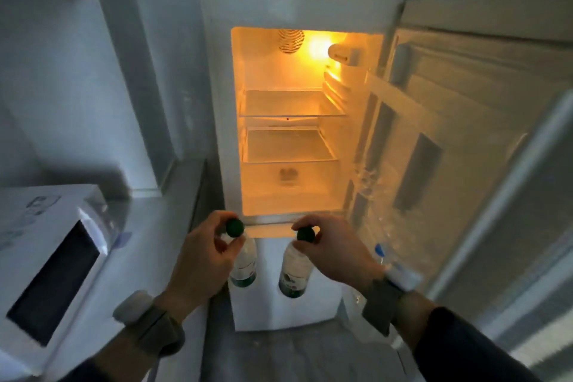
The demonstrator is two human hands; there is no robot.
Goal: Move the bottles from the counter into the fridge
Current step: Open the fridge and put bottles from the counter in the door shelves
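Head view: the left hand and right hand each grip a green-capped bottle by its neck, left bottle, right bottle, hanging before the open lit fridge, whose shelves look bare.

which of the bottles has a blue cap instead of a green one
The bottle in the fridge door's lower rack, right of the right hand. Both hand-held bottles have dark green caps.

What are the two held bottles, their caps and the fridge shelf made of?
Left bottle and right bottle: clear plastic, probably; bodies are see-through with printed labels.
Caps: dark green, matte, likely plastic.
Shelf: transparent with a glossy edge; glass or clear plastic, cannot tell.
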